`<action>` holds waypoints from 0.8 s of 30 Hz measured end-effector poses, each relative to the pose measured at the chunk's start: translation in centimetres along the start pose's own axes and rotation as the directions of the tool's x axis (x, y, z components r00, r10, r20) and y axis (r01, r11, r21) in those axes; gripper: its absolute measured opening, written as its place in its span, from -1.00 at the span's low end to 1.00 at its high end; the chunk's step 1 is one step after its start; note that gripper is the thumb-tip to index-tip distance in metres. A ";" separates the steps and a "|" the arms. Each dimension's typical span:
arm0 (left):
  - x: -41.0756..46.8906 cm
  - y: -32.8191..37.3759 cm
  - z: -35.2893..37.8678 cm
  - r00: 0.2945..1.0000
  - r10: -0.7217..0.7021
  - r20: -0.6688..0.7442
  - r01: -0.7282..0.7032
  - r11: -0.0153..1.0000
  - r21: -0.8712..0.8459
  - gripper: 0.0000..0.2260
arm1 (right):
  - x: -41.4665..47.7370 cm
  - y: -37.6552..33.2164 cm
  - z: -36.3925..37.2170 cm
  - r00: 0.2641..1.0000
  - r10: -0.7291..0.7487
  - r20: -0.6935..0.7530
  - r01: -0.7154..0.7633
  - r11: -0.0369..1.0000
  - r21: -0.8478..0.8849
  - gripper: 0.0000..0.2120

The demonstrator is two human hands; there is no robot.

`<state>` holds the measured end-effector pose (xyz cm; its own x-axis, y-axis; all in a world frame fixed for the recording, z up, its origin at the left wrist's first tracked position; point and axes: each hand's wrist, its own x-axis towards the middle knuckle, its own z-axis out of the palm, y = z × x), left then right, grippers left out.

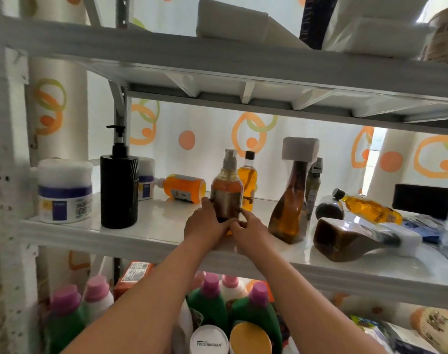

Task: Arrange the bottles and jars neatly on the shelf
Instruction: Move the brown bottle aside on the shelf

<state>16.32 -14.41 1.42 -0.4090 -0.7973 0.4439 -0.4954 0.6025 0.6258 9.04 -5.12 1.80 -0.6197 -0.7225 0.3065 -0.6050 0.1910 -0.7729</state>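
Shelf [131,238]: white middle board right across the view, crowded with bottles and jars.
Twisted bottle [291,208]: tall, amber, square white cap, upright at three o'clock of the hands.
Brown bottle [345,238]: down on its side at four o'clock, white cap pointing right.
Black dispenser [119,190]: upright out at nine o'clock, pump on top.
White jar [64,192]: purple band, far left, just beside the dispenser.
Amber pump bottle [227,190]: dead centre of the shelf, upright, both hands on it, base hidden behind the fingers.
Left hand [205,226]: fingers curled round the bottle's lower left side, a firm grip.
Right hand [251,228]: pinching the bottle low on its right, index finger up the side, fingertips meeting the left hand at the base.
Orange bottle [183,187]: lying flat at ten o'clock, towards the back.
Tilted oil bottle [368,208]: leaning at three o'clock, black cap up-left.
Upright oil bottle [248,180]: just behind the held one, at one o'clock.
Dark jar [328,208]: small, between the twisted and tilted bottles.
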 end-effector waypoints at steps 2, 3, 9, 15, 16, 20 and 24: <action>0.0 -1.0 -0.8 1.000 0.005 -0.003 -0.005 1.000 -0.004 -0.28 | 0.1 -0.1 0.6 0.999 -0.018 0.036 0.019 1.000 -0.013 -0.51; 0.0 -1.5 -1.2 1.000 0.005 -0.003 -0.005 1.000 -0.007 -0.27 | 0.1 -0.3 0.9 0.998 -0.018 0.054 0.019 1.000 -0.016 -0.51; 0.1 -4.1 -3.8 0.999 -0.040 -0.026 0.040 0.999 -0.001 -0.22 | -0.5 -2.5 3.6 0.990 -0.099 0.100 0.102 0.994 -0.028 -0.51; -0.2 -6.8 -6.3 0.996 -0.065 -0.061 0.063 0.997 -0.035 -0.29 | -1.1 -4.2 6.2 0.981 -0.147 0.128 0.150 0.989 -0.015 -0.48; -0.3 -7.1 -6.6 0.995 -0.066 -0.068 0.063 0.997 -0.039 -0.31 | -1.1 -4.4 6.6 0.980 -0.151 0.133 0.155 0.988 -0.024 -0.48; -0.6 -7.9 -7.0 0.991 -0.073 -0.110 0.068 0.996 -0.052 -0.39 | -1.2 -5.0 7.7 0.975 -0.153 0.161 0.168 0.982 -0.085 -0.49; -0.6 -8.3 -7.2 0.987 -0.109 -0.114 0.096 0.989 -0.112 -0.42 | -1.2 -4.9 7.7 0.958 -0.168 0.231 0.208 0.965 -0.161 -0.47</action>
<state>26.20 -19.16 0.54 -0.2622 -0.8571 0.4434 -0.4439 0.5151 0.7332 16.63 -10.32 0.97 -0.3769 -0.8779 0.2952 -0.7932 0.1414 -0.5923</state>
